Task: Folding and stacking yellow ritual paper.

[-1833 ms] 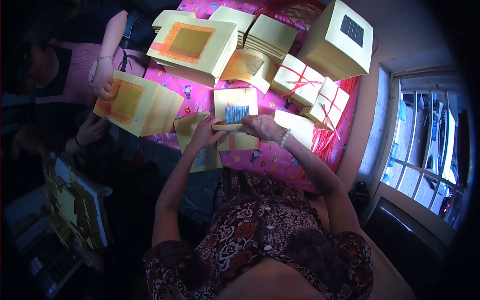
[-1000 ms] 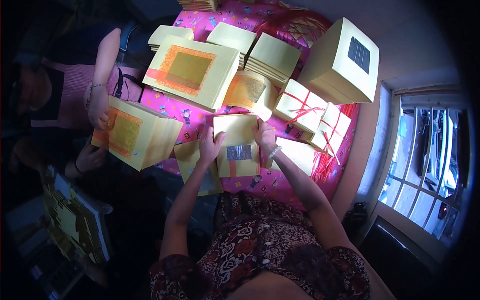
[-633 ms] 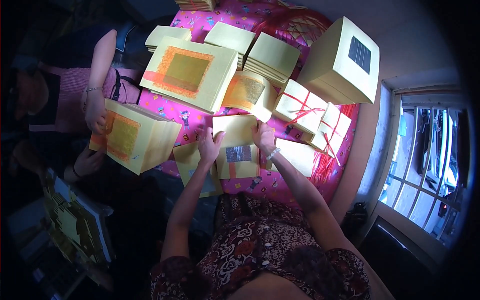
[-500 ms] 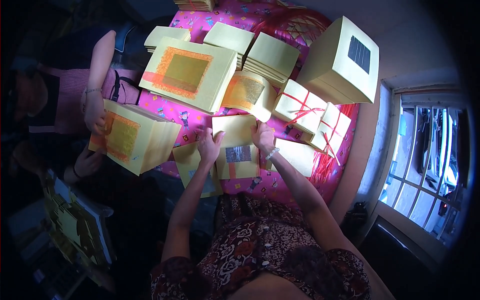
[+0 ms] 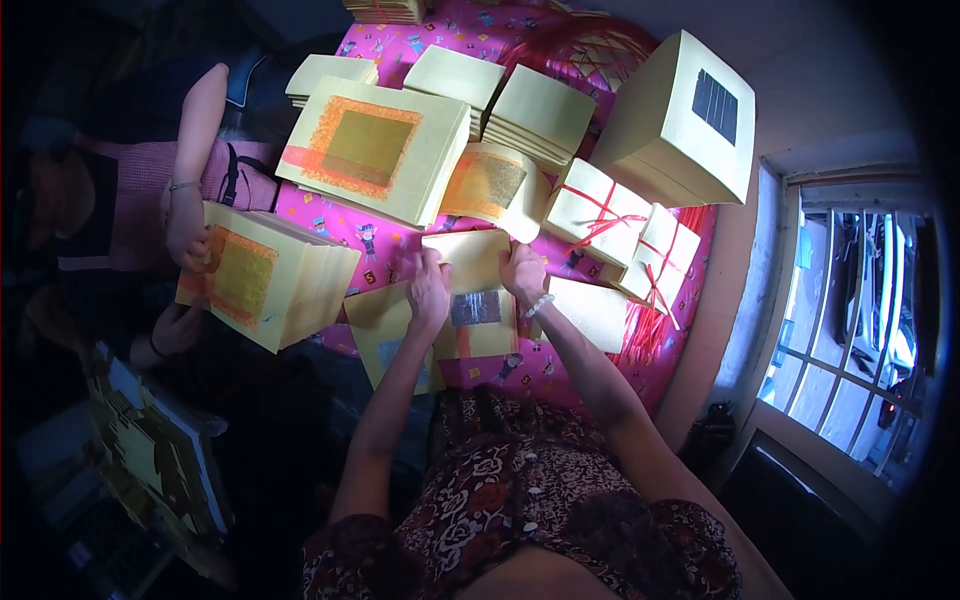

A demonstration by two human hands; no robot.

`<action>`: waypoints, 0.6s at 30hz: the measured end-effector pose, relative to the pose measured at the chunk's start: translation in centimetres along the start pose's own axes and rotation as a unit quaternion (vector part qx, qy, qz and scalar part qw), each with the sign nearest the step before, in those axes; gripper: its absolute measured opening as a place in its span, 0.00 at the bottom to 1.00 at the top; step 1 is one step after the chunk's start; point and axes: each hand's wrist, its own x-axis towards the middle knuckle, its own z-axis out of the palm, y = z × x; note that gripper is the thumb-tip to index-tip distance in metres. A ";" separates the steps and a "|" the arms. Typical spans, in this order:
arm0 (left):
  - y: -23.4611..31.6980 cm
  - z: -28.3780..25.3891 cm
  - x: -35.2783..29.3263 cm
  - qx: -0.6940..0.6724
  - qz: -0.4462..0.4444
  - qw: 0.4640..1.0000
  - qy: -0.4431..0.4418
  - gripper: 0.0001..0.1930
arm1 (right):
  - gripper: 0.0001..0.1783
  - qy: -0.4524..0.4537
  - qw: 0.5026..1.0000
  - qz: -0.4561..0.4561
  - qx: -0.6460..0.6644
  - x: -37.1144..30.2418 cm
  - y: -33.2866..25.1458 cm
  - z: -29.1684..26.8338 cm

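Both my hands are at the sides of a pale yellow joss paper sheet (image 5: 466,256) in the middle of the table. My left hand (image 5: 430,292) has its fingers closed at the left side of the sheet, and my right hand (image 5: 523,273) pinches the upper right corner. Just below the held part lies yellow paper with a dark silver patch (image 5: 476,309); whether both are one folded sheet I cannot tell. Another yellow sheet (image 5: 375,318) lies under my left forearm. Beside my right wrist is a plain yellow pile (image 5: 590,315).
Beyond my hands stand a large joss paper stack (image 5: 440,180), a curled orange-marked sheet (image 5: 480,185) and smaller piles (image 5: 540,110). Bundles tied with red string (image 5: 600,205) and a tall stack (image 5: 650,130) stand right. At left, a co-worker's hands (image 5: 190,243) hold another stack (image 5: 310,280).
My left hand has moved a little right and its fingers have drawn in at the sheet's edge. My right hand has barely shifted.
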 end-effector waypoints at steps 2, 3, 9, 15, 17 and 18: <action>-0.5 1.1 -0.2 0.012 0.002 0.999 -0.031 0.10 | 0.21 0.005 1.000 -0.004 -0.005 -0.1 -0.2 0.2; -0.5 1.5 -0.1 0.023 0.007 0.998 -0.063 0.08 | 0.21 0.006 1.000 -0.003 -0.005 0.0 -0.1 0.3; -0.4 1.4 -0.3 0.002 0.017 0.998 -0.067 0.10 | 0.19 0.017 0.999 -0.013 -0.047 0.0 -0.2 0.4; 0.6 0.7 -0.5 0.018 0.059 0.997 -0.052 0.17 | 0.19 0.001 0.999 0.000 -0.049 0.0 -0.5 0.0; 0.5 1.0 -0.8 0.023 0.051 0.997 -0.053 0.18 | 0.19 -0.003 0.998 0.002 -0.055 -0.2 -0.8 -0.1; 0.5 1.3 -0.9 0.027 0.046 0.997 -0.054 0.19 | 0.19 -0.003 0.999 0.003 -0.055 -0.2 -0.8 0.0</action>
